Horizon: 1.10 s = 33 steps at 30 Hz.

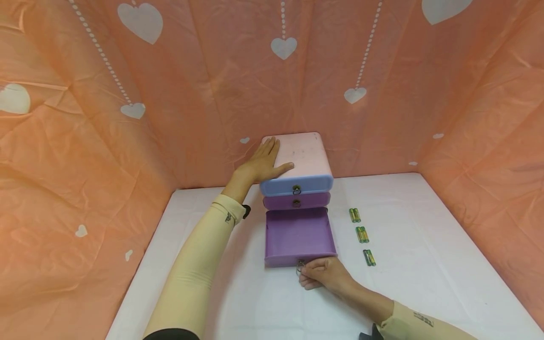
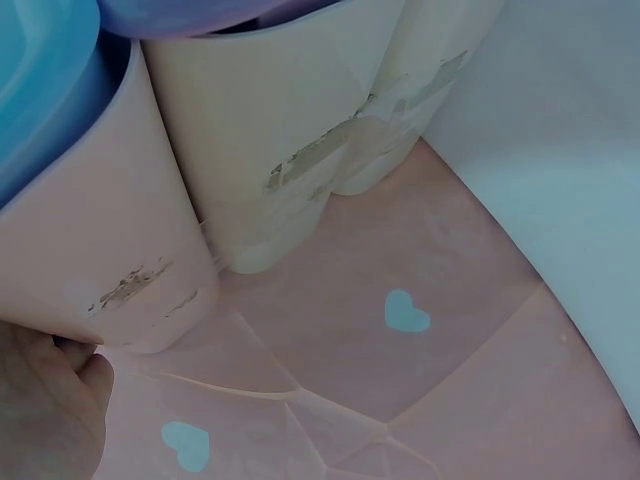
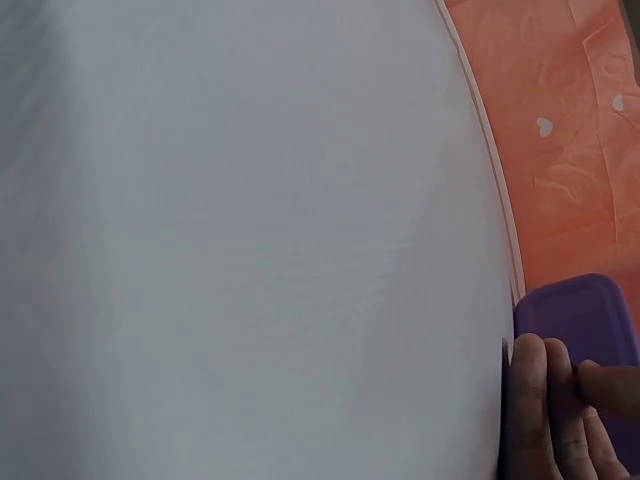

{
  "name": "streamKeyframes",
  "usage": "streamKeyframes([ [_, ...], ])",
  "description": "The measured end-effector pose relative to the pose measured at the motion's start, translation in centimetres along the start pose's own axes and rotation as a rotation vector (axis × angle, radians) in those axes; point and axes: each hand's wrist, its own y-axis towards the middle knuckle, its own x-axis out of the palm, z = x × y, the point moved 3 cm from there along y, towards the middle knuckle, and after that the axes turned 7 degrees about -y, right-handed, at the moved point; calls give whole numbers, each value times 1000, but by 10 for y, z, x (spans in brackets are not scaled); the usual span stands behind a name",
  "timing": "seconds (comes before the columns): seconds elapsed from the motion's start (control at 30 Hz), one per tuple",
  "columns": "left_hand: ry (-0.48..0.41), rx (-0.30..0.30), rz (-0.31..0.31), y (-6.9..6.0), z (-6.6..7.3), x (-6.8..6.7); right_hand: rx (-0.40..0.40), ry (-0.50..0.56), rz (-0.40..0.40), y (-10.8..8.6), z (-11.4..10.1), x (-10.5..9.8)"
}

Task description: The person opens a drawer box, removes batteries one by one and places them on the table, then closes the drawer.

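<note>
A small drawer cabinet with a pale pink top stands at the back of the table. My left hand rests flat on its top, fingers straight and thumb spread. The blue top drawer and the purple middle drawer are closed. The purple bottom drawer is pulled far out, and its inside is bare. At its front my right hand pinches the metal ring pull between thumb and fingers. In the right wrist view, curled fingers touch the purple drawer front.
Three pairs of green batteries lie in a column right of the cabinet on the white tabletop. Orange cloth with white hearts hangs behind and at both sides, close behind the cabinet.
</note>
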Motion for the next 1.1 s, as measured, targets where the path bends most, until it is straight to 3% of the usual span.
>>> streamKeyframes([
  [1.1,-4,-1,-4,1,0,0,-44,24,29,27,-13,-12],
])
